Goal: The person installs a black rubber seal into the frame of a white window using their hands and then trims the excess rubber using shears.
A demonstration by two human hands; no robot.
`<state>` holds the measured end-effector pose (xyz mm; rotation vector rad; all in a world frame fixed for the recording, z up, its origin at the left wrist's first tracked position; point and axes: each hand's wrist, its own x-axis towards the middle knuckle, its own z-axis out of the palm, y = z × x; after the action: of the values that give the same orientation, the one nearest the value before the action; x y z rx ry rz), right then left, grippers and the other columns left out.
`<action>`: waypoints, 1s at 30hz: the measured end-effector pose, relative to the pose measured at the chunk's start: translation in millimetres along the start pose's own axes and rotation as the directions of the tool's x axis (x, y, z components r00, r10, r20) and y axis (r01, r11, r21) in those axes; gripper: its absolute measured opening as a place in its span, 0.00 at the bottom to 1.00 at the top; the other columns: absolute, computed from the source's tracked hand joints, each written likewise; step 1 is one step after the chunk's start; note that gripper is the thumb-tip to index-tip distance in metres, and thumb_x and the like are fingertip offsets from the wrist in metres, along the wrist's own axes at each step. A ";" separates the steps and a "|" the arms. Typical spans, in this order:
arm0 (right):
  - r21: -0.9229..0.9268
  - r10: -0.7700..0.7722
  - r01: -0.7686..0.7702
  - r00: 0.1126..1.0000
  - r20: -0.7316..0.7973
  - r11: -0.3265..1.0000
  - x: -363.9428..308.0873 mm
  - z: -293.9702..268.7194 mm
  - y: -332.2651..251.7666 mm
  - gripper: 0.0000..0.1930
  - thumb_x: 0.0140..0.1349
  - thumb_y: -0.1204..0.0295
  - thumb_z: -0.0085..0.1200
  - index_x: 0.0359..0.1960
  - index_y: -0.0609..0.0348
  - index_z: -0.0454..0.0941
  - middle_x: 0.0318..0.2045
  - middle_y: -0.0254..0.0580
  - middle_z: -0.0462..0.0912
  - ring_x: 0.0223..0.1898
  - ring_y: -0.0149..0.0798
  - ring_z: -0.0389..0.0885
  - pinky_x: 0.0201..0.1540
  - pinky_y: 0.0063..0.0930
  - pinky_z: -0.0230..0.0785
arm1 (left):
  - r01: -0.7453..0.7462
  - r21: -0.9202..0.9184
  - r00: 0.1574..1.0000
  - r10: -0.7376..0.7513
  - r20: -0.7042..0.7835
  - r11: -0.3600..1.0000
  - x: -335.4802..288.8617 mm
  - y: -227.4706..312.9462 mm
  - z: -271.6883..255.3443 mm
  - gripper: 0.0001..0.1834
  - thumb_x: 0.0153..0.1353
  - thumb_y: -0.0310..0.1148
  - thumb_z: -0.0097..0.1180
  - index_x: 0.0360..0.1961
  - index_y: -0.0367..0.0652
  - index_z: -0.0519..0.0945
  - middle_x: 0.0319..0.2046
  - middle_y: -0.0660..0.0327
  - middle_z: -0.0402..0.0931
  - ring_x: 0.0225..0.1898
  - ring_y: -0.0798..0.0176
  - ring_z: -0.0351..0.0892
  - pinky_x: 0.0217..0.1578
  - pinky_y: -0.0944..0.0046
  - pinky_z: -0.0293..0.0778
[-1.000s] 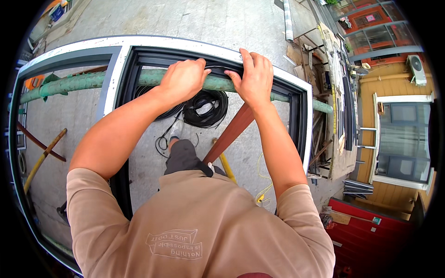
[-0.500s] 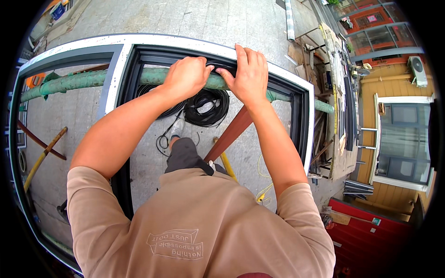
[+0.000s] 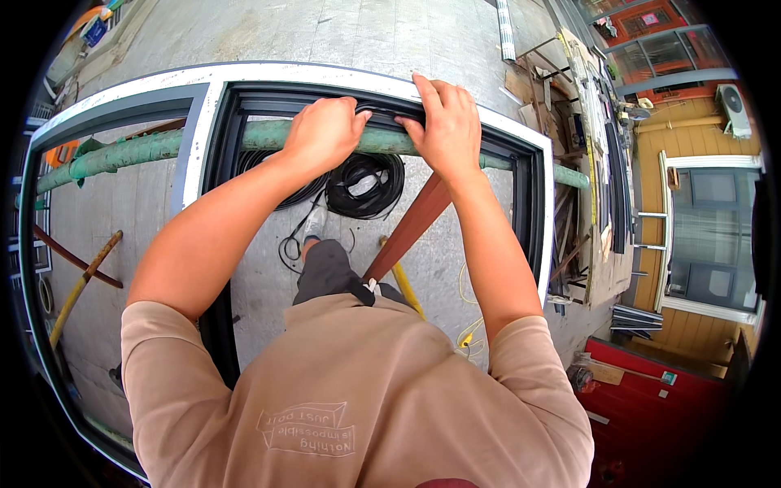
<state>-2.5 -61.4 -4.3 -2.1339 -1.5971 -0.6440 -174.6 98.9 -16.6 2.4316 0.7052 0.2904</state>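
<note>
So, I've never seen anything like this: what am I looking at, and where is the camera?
There's no machine: these are a person's bare hands, left hand and right hand. The camera sits on their head, looking down; its wide lens bends straight edges. Both hands touch the far side of a large white-and-dark frame. A black strip shows between them, though I can't tell whether it's pinched. A green pole runs underneath, and a black coil lies on the ground.

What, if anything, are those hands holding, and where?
The right hand holds the frame by its far bar, fingers over the white top, thumb at the black inner edge. The left hand is at that edge; whether it pinches anything cannot be told.
</note>
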 end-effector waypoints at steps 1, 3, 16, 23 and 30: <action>-0.035 0.011 -0.011 1.000 0.015 0.999 -4.8 -7.8 8.0 0.39 0.50 0.62 0.83 0.66 0.54 0.82 0.54 0.46 0.86 0.56 0.55 0.82 0.63 0.54 0.73 | -0.009 -0.009 1.000 0.009 -0.004 1.000 0.3 1.7 0.6 0.25 0.78 0.48 0.59 0.38 0.32 0.86 0.32 0.35 0.86 0.41 0.27 0.87 0.46 0.33 0.80; -0.058 0.039 -0.038 0.999 0.010 0.998 -14.5 -10.6 18.6 0.39 0.50 0.61 0.83 0.66 0.53 0.83 0.54 0.45 0.86 0.56 0.54 0.83 0.63 0.53 0.73 | -0.008 0.007 1.000 0.008 0.012 1.000 1.6 3.6 0.7 0.24 0.78 0.48 0.58 0.38 0.33 0.86 0.34 0.36 0.87 0.42 0.28 0.88 0.48 0.33 0.81; -0.045 0.101 -0.100 0.994 0.030 0.994 -29.9 -33.1 51.8 0.39 0.50 0.58 0.83 0.67 0.47 0.84 0.55 0.42 0.86 0.59 0.53 0.82 0.66 0.49 0.73 | -0.026 0.070 0.999 0.024 0.036 0.997 1.7 6.8 -2.1 0.24 0.79 0.48 0.56 0.42 0.33 0.86 0.37 0.35 0.87 0.45 0.27 0.87 0.49 0.33 0.80; -0.058 0.110 -0.112 0.993 -0.034 0.992 -38.1 -34.3 54.9 0.35 0.54 0.61 0.80 0.66 0.44 0.84 0.55 0.47 0.84 0.59 0.57 0.80 0.68 0.54 0.70 | -0.039 0.101 0.999 0.037 0.025 0.994 2.8 7.2 -2.3 0.25 0.79 0.48 0.57 0.39 0.31 0.85 0.35 0.33 0.87 0.43 0.25 0.87 0.49 0.33 0.79; -0.067 0.139 -0.133 0.985 0.097 0.989 -37.9 -47.7 58.7 0.39 0.54 0.67 0.80 0.70 0.42 0.81 0.58 0.41 0.86 0.65 0.49 0.81 0.77 0.53 0.66 | -0.085 0.116 0.996 0.087 -0.011 0.990 4.9 3.1 -1.0 0.25 0.78 0.47 0.59 0.35 0.31 0.84 0.33 0.31 0.85 0.41 0.24 0.86 0.47 0.32 0.79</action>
<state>38.9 -133.8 10.3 -2.3303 -1.4830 -0.5537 -169.6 99.8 -13.8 2.5771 0.6412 0.3112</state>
